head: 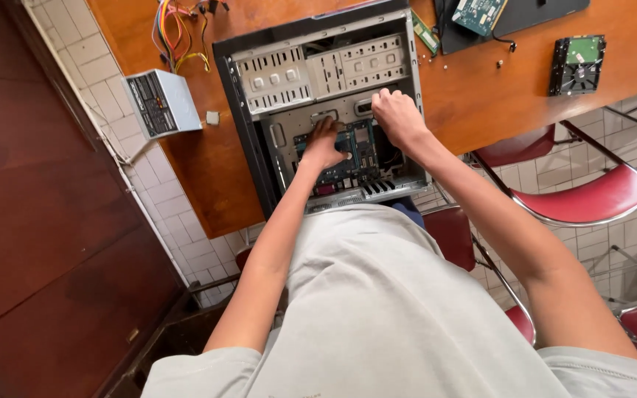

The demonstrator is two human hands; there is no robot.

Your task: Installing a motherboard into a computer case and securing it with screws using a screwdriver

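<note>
A grey shirt [377, 309] fills the near view, the person leaning over the wooden table [481, 96] so both arms can reach down into the open computer case [318, 110], which lies on its side with the panel off. Inside it sits the blue circuit board [355, 151]. The left hand [324, 144] rests on the board with fingers spread flat, pressing it down rather than gripping anything. The right hand [398, 118] is curled, knuckles up, at the board's upper right edge near the metal drive bays [318, 70]; whether it pinches something I cannot tell. A power supply box [162, 103] with its bundle of coloured wires [182, 29] lies left of the case, a hard drive [576, 65] well to the right. Red chairs [576, 199] stand beside the table.
</note>
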